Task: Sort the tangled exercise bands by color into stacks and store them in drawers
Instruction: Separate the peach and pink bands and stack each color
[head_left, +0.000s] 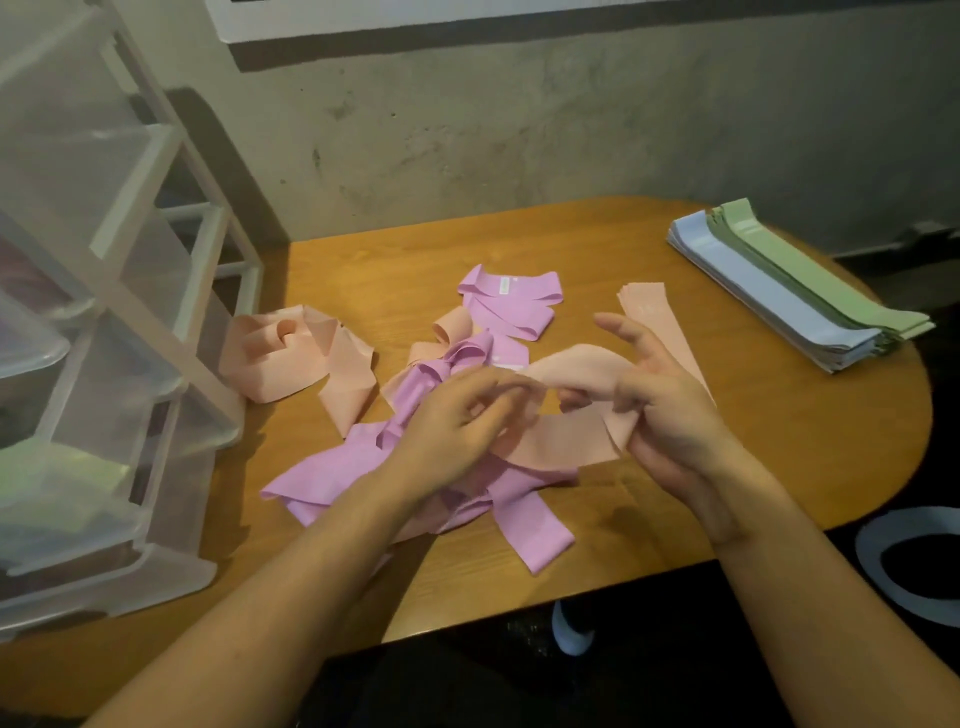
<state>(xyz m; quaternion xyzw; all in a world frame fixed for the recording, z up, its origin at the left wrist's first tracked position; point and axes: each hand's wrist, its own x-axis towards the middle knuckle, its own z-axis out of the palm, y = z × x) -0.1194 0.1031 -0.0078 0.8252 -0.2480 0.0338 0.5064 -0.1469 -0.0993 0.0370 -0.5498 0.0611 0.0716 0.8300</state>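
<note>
Near the table's (675, 519) middle, the left hand (457, 426) and right hand (660, 410) both gripped a peach band (566, 434) above the tangled pink bands (332, 478); farther right lay a flat peach stack (670, 332), then blue and green stacks (789, 296)

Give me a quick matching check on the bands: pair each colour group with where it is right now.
Things:
1. peach band
2. purple bands
3. blue and green stacks
4. peach stack

Places:
A. flat beside the right hand, toward the wall
B. far right end of the table
C. held between both hands, left hand included
D. tangled pile at the table's middle

Pairs: 1-C, 2-D, 3-B, 4-A
</note>
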